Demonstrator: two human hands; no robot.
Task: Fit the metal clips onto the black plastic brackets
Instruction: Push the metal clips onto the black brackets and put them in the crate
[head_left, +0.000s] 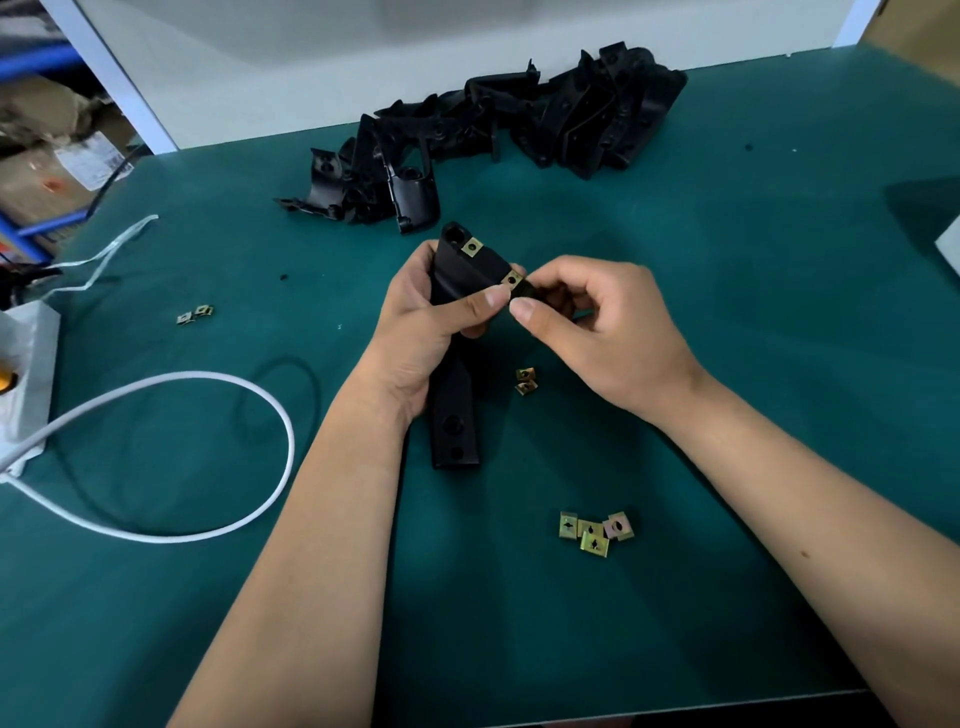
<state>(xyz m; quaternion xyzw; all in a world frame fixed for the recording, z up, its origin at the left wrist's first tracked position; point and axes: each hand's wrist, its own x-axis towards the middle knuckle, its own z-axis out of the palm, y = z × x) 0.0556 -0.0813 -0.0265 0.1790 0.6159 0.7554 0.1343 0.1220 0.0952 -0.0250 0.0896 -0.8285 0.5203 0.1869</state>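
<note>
My left hand (436, 317) grips a long black plastic bracket (453, 410) upright over the green table. One brass-coloured metal clip (471, 246) sits on the bracket's top end. My right hand (597, 327) pinches a second clip (513, 280) at the bracket's right edge, thumb and fingers curled round it. Loose clips lie on the table: a pair (525, 381) just below my right hand, several in a small heap (596, 531) nearer to me, and two more (196, 314) at the left.
A pile of black brackets (498, 130) stretches across the back of the green table (779, 312). A white cable (228, 395) loops at the left from a white power strip (28, 374). Shelving with boxes (47, 156) stands beyond the left edge.
</note>
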